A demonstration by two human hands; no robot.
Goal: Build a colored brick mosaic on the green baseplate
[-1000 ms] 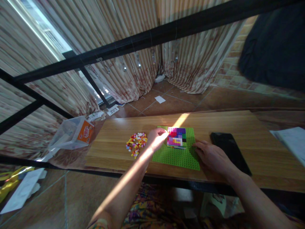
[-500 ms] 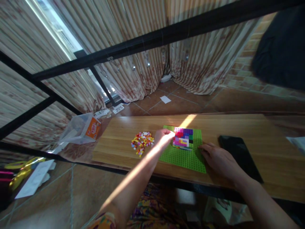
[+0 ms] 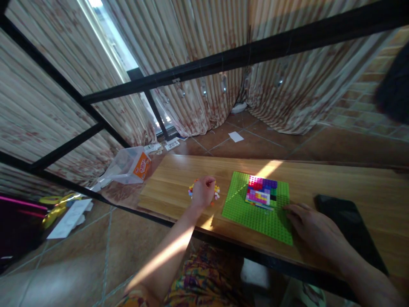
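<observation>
Fingers curl on the left hand (image 3: 203,192), bend loosely on the right hand (image 3: 311,221) at the green baseplate (image 3: 255,222); grips unclear. The clear box (image 3: 128,168)'s contents are indistinct; joined bricks (image 3: 261,192) top the baseplate, loose bricks (image 3: 217,195) lie beneath the left.

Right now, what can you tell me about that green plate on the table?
The green plate is a thin, four-sided sheet covered in small studs, and looks like plastic. It lies flat on the wooden table, slightly turned. Toward its far edge sits a block of colorful bricks, including red, purple, pink and white; much of the near part is bare. A thin strip of sunlight crosses its left side. The fingers of the right hand appear to touch its right edge.
</observation>
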